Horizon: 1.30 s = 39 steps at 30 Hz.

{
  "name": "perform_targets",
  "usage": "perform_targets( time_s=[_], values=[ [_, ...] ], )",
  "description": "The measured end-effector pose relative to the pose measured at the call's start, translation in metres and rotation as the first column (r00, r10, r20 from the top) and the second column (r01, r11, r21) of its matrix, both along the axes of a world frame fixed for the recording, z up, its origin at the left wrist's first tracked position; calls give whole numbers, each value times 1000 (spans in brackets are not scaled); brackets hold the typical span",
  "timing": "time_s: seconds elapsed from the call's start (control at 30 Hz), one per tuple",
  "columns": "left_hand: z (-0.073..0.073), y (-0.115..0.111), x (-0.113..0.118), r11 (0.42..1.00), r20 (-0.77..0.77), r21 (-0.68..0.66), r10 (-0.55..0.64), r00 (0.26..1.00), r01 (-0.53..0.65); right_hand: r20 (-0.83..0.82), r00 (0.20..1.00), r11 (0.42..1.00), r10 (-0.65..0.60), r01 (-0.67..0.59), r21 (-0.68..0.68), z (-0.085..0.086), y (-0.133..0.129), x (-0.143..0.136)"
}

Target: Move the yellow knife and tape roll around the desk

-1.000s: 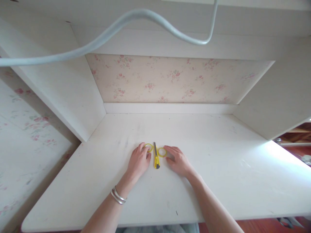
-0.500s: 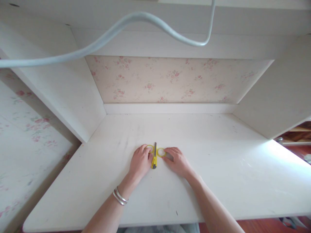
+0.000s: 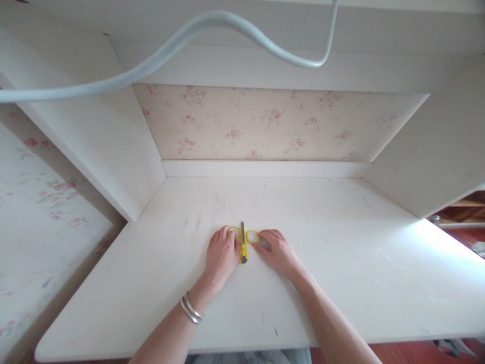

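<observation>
On the white desk (image 3: 326, 283) lies a yellow utility knife (image 3: 243, 248), its grey blade end pointing away from me. Yellow rings sit on both sides of it: a left ring (image 3: 233, 231) and a right ring (image 3: 252, 237). Whether these are tape rolls or handle loops I cannot tell. My left hand (image 3: 223, 253) has its thumb and fingers closed on the left ring, with a knuckle close beside the knife. My right hand (image 3: 277, 252) pinches the outer edge of the right ring. The fingers partly hide both rings.
A white cable (image 3: 223, 20) hangs across the top of the view. White side panels (image 3: 94, 136) flank the desk, and floral wallpaper (image 3: 273, 121) covers the back. The desk's front edge (image 3: 397, 337) runs along the bottom, above a reddish floor.
My left hand has shifted slightly to the right. The utility knife's near end has moved a little right with it. My right hand stays nearly in place.
</observation>
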<state>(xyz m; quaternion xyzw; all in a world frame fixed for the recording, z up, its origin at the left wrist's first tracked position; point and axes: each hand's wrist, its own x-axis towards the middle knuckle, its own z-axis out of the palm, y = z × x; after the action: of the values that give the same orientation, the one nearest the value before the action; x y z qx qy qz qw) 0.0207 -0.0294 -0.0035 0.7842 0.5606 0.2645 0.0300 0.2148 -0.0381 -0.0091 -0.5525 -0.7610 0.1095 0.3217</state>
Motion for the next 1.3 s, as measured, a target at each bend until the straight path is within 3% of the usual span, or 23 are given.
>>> perform_targets(
  time_s=[0.53, 0.7, 0.87, 1.1, 1.3],
  values=[
    [0, 0, -1, 1000, 13, 0, 7, 1000, -7, -2, 1000, 1000, -7, 7, -30, 4, -1, 0],
    [0, 7, -9, 997, 135, 67, -57, 989, 48, -60, 994, 995, -88, 85, -52, 2, 2, 4],
    [7, 10, 1, 981, 275, 79, -192, 942, 177, -100, 985, 988, -141, 133, -78, 0, 3, 8],
    [7, 11, 23, 974, 161, -10, -221, 962, 226, -105, 986, 989, -129, 120, -87, -2, 5, 10],
    [10, 11, 16, 954, 212, -37, -283, 936, 297, -41, 998, 995, -36, 32, -93, 0, 2, 11]
  ],
)
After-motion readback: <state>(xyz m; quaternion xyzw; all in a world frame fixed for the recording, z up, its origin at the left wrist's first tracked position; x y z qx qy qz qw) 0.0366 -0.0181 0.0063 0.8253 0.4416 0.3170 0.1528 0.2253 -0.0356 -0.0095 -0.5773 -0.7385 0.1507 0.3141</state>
